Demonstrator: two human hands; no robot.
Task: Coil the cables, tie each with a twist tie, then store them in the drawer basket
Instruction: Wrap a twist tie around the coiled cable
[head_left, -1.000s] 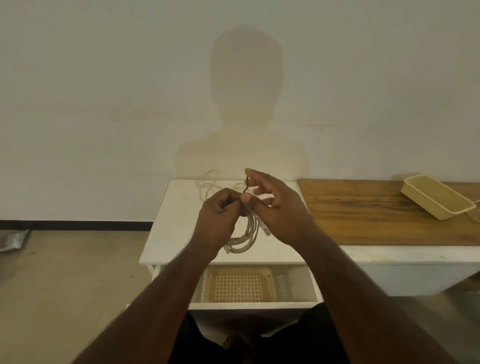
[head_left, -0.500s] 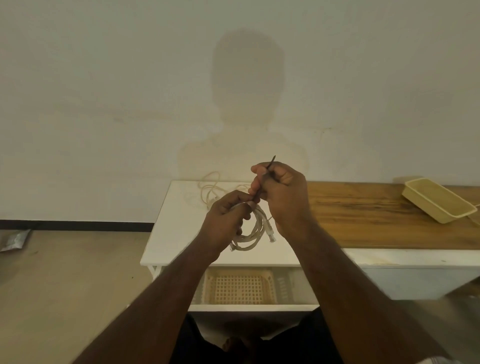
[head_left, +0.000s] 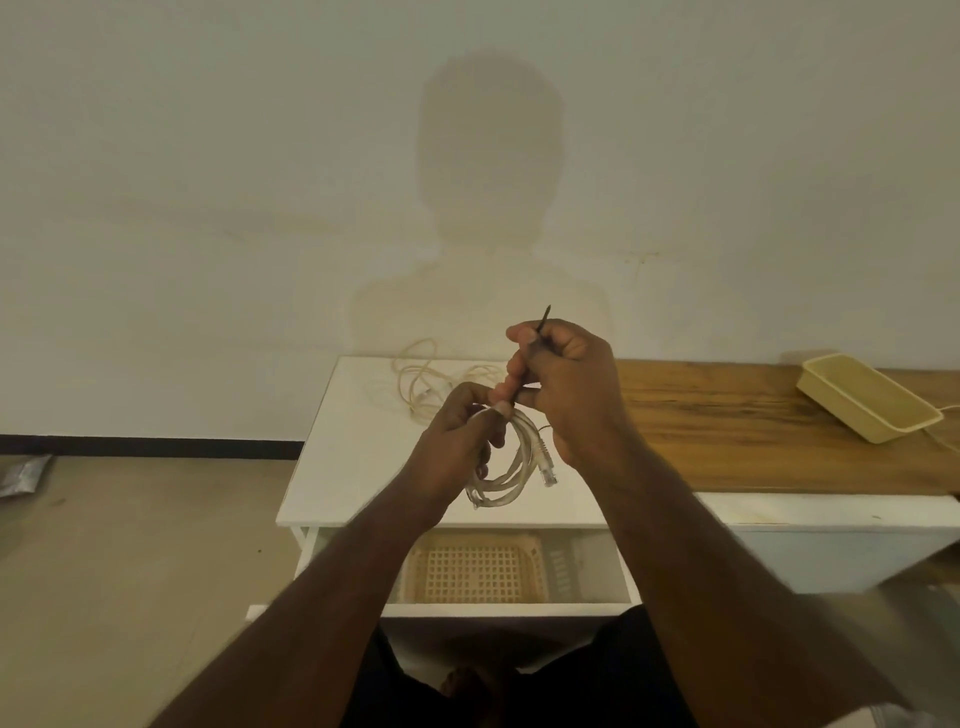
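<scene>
- My left hand is up in front of me, over the small white table. Its fingers are curled round the top of a coiled pale grey cable, and it holds the coil tight.
- The coil hangs down from that hand in a few round loops. It is in the air above the white table top, not lying on it.
- One end of the cable hangs on the right side of the coil. It has a clear plastic plug that points down.
- My right hand is a bit higher, just beside my left hand. The two hands touch at the fingertips, right at the top of the coil.
- My right hand is closed in a fist round a thin dark twist tie. One end of the tie sticks up out of the top of the fist, tilted a little to the right.
- Both my arms reach forward from the bottom of the view and come close at the hands.
- A second pale cable, loose and tangled, lies on the far part of the white table, behind my hands.
- Under the table top the white drawer is pulled out. A cream plastic basket with a grid of holes sits in it, below my hands.
- To the right is a brown wooden top. A pale yellow plastic tray sits on its far right part, well apart from my hands.
</scene>
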